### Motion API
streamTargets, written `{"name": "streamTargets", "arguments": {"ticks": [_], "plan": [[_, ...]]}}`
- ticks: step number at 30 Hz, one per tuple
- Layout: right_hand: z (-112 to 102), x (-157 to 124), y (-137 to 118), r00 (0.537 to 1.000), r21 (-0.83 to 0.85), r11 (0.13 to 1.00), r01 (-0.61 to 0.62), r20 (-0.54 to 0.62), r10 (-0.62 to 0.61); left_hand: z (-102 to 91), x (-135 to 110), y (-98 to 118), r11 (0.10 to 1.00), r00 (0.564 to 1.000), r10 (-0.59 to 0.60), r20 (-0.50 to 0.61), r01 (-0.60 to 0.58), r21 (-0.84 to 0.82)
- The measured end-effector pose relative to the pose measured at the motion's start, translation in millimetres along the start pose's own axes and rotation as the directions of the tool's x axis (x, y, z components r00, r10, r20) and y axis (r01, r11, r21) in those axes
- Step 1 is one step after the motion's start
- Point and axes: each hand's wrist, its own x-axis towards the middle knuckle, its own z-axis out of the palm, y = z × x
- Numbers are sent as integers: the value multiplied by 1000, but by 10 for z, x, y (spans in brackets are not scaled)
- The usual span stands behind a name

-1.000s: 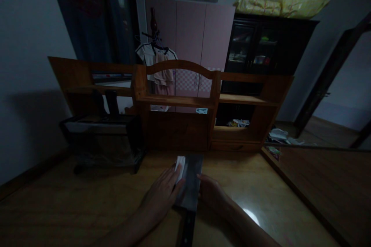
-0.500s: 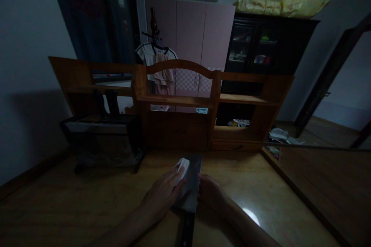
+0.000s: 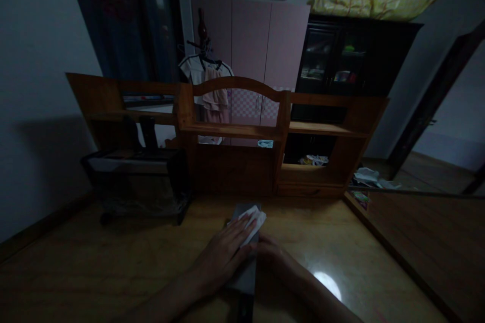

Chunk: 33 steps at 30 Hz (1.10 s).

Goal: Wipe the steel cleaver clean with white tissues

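Observation:
A cleaver [image 3: 243,276] is held over the wooden surface, its broad grey blade pointing away from me and its dark handle towards me, cut off by the lower edge of the view. My left hand [image 3: 222,255] presses a folded white tissue [image 3: 255,218] onto the upper part of the blade, fingers lying along it. On the right, my right hand [image 3: 275,256] is closed at the blade's side edge; its fingertips are partly hidden behind the blade and my left hand.
A black knife block [image 3: 132,186] with dark-handled knives stands on the table [image 3: 144,262] at the left. A wooden shelf unit [image 3: 235,133] runs along the back. Beyond it are a pink wardrobe [image 3: 250,40] and a black cabinet [image 3: 379,60].
My left hand has slid the tissue to the right across the blade, which now sits slightly lower and nearer to me. My right hand stays at the blade's edge.

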Motion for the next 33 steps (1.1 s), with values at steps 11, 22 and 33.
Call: {"name": "streamTargets", "arguments": {"ticks": [11, 22, 33], "plan": [[84, -55, -61, 998, -28, 998, -62, 8, 62, 95, -67, -210, 971, 959, -230, -163, 237, 24], [178, -98, 59, 996, -265, 962, -69, 44, 83, -117, -16, 32, 999, 998, -36, -50, 35, -28], [225, -117, 37, 994, -201, 974, -107, 14, 112, -93, -18, -40, 993, 984, -120, -133, 122, 7]]}}
